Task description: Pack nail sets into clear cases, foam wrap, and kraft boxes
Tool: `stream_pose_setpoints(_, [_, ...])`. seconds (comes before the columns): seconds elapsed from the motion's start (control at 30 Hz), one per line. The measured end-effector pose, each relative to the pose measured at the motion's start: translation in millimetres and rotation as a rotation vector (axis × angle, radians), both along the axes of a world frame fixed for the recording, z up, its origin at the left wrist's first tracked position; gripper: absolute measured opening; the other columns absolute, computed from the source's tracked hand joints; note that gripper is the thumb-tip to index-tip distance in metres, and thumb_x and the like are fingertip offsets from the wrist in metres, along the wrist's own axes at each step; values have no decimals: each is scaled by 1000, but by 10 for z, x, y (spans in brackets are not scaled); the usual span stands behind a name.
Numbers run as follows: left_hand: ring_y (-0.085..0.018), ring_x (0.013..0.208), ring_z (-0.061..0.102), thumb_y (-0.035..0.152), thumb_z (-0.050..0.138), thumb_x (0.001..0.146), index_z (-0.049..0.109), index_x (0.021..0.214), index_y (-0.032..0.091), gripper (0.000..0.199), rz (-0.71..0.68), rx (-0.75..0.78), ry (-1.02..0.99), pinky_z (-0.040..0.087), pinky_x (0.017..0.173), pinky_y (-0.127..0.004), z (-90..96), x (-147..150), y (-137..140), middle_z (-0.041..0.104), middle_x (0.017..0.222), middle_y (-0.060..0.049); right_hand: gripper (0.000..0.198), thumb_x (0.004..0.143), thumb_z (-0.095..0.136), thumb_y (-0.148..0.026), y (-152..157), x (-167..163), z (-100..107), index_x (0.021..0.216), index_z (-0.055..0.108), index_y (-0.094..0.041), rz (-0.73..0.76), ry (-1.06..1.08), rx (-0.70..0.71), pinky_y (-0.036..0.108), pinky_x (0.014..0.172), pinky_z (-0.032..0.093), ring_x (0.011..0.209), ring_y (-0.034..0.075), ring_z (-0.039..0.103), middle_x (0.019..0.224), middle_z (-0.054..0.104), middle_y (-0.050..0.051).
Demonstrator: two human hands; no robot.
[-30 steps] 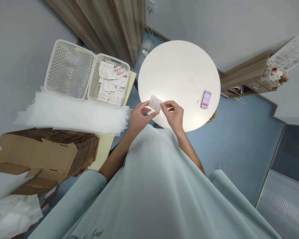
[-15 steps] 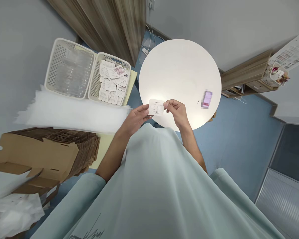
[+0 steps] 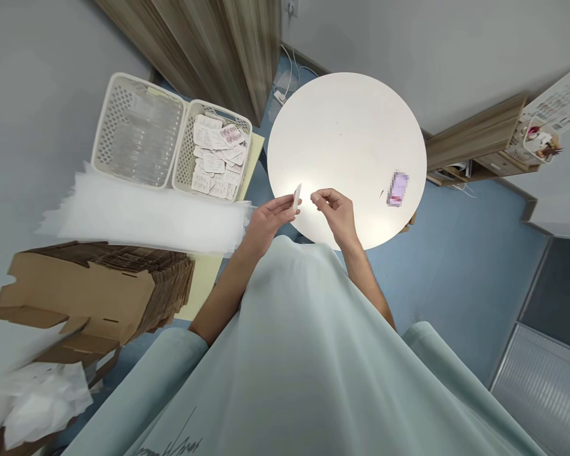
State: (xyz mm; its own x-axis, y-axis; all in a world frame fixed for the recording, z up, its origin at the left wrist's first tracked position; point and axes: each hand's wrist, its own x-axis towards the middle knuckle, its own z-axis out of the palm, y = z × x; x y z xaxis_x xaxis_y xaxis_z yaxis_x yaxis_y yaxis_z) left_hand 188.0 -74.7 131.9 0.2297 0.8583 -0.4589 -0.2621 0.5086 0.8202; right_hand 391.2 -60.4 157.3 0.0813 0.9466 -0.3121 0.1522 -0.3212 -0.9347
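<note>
A small white printed card (image 3: 297,197) is held by my left hand (image 3: 270,220), pinched between thumb and fingers and turned nearly edge-on. It is above the near edge of the round white table (image 3: 346,126). Just to the right of the card, apart from it, is my right hand (image 3: 335,212). Its thumb and index finger are pressed together at the tips, and whether anything tiny is between them does not show. A purple blurred item (image 3: 398,189) lies on the table's right side.
Left of the table, a white basket (image 3: 175,177) holds many similar cards; another basket (image 3: 97,149) holds clear plastic containers. Below them lie white sheets (image 3: 147,218) and stacked folded cardboard boxes (image 3: 80,285). A wooden shelf (image 3: 479,142) stands at the right wall.
My right hand has let go of the card's right edge. My left hand has turned the card from facing me to almost edge-on.
</note>
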Motion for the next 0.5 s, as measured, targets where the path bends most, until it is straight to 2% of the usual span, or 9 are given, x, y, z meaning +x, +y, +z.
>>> stream_pose_setpoints(0.13, [-34,126,77,60,101,72,81,135,21,77,88,98,233,64,111,-51,-33,45,-22,80,142,-17,48,90,86,-74,-63,-90,10,91,82,-26,54,10,16,37,85,63,97,23,76,101,82,5])
stream_pose_setpoints(0.3, [-31,125,76,54,96,79,79,139,24,69,98,231,448,65,108,-46,-33,76,-69,76,144,-13,44,92,83,-68,-84,-203,-35,84,79,-25,27,-78,39,35,76,60,93,22,75,96,80,4])
stream_pose_setpoints(0.43, [-31,125,76,56,94,81,78,141,25,69,70,233,462,65,107,-44,-21,56,-80,75,145,-13,47,90,80,-71,-60,-164,-88,81,74,-25,-15,-160,15,33,74,59,90,21,73,92,78,4])
stream_pose_setpoints(0.5, [-29,120,78,61,92,84,78,139,23,68,86,191,410,65,105,-43,-32,27,-74,78,138,-13,50,89,81,-73,-43,-94,-101,82,74,-25,-26,-155,8,33,74,58,88,20,72,91,78,3])
